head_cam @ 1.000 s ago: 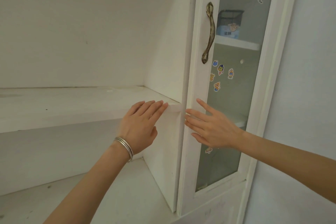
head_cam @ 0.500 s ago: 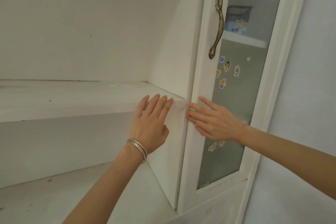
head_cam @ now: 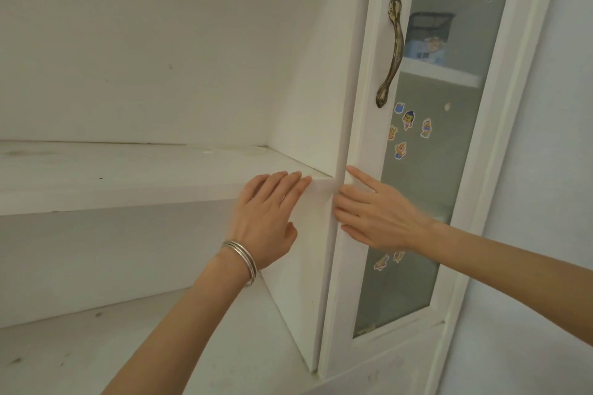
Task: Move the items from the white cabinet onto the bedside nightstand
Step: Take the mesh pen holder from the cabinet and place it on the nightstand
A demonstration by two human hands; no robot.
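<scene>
Head view: left hand [head_cam: 268, 215], grip open and holding nothing, straight fingers lying on the front edge of the shelf [head_cam: 128, 176]; silver bangles [head_cam: 244, 258] at the wrist. Right hand [head_cam: 382, 218], grip also open and empty, fingers spread flat against the frame of the door [head_cam: 359, 125]. White cabinet [head_cam: 305, 58]: matt, marked interior; glazed door with brass handle [head_cam: 392, 51] and cartoon stickers [head_cam: 407, 120]. Behind the glass, on an upper shelf, a dark basket [head_cam: 431, 21] and a blurred blue-and-white pack [head_cam: 425, 50].
</scene>
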